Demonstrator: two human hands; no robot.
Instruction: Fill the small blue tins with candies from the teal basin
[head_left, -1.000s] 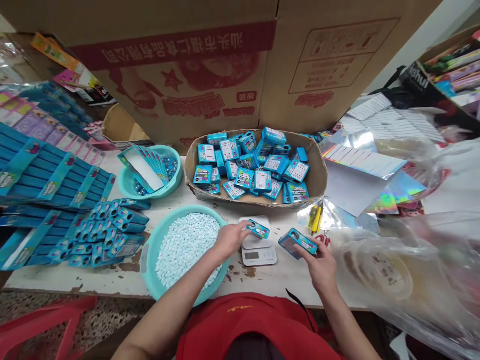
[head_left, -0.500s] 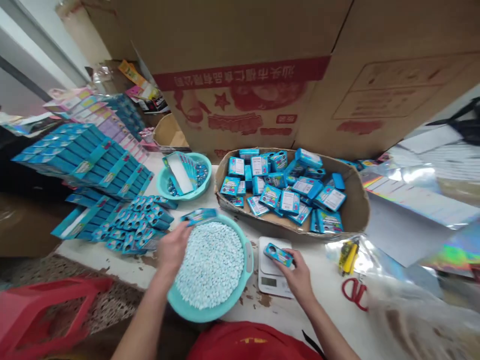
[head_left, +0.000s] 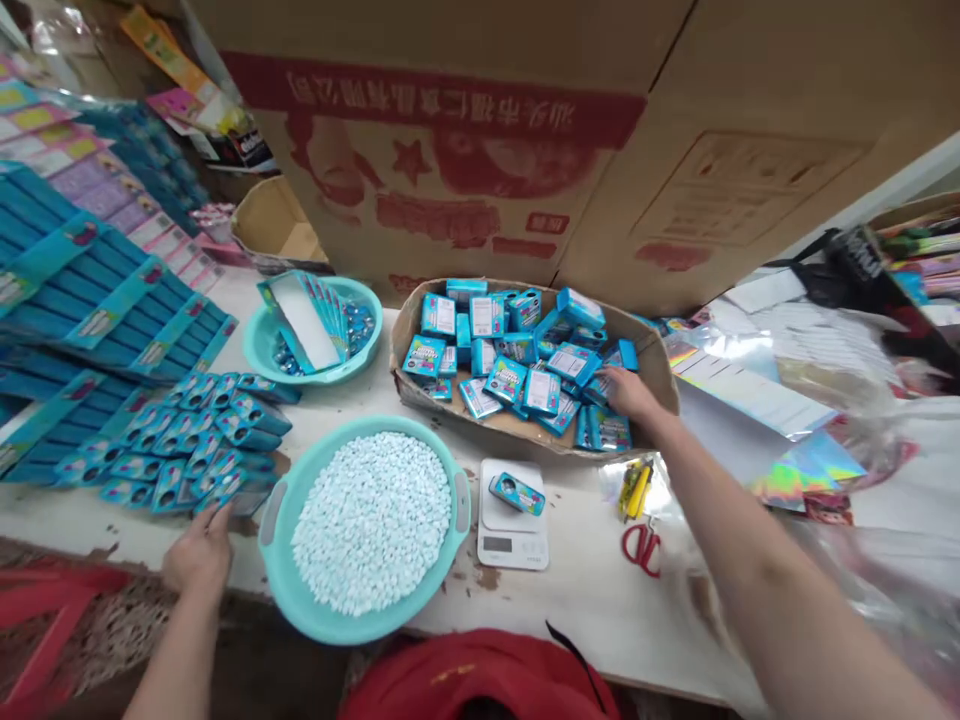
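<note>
Those blue boxes look light, crushable — best pinched gently by opposite sides. Whether left hand or right hand has fingers closed, I can't tell from here.

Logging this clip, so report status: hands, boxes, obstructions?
Left hand at the box cluster. Right hand in cardboard tray. One box on scale. No blockage visible.

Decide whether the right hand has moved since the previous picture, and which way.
Yes: relative to the white scale, the right hand has gone forward and rightward to the cardboard tray.
</note>
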